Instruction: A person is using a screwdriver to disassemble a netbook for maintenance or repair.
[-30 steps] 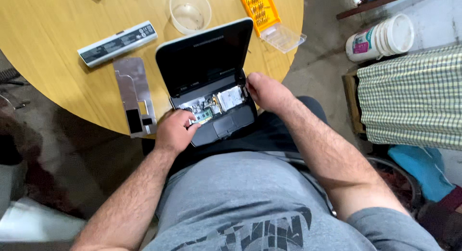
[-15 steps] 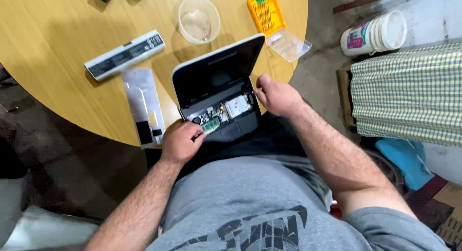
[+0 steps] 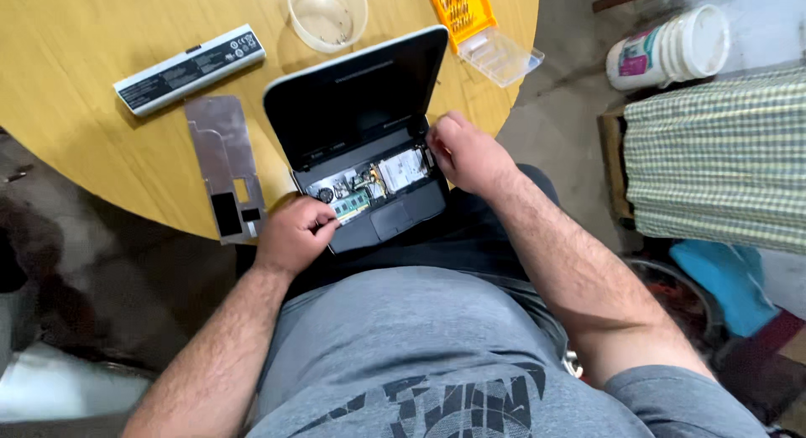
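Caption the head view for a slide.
Both hands, left hand and right hand, grip an opened small laptop with exposed circuitry at a round wooden table.

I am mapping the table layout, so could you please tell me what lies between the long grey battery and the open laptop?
In the head view, a flat metal cover plate lies between battery and laptop.
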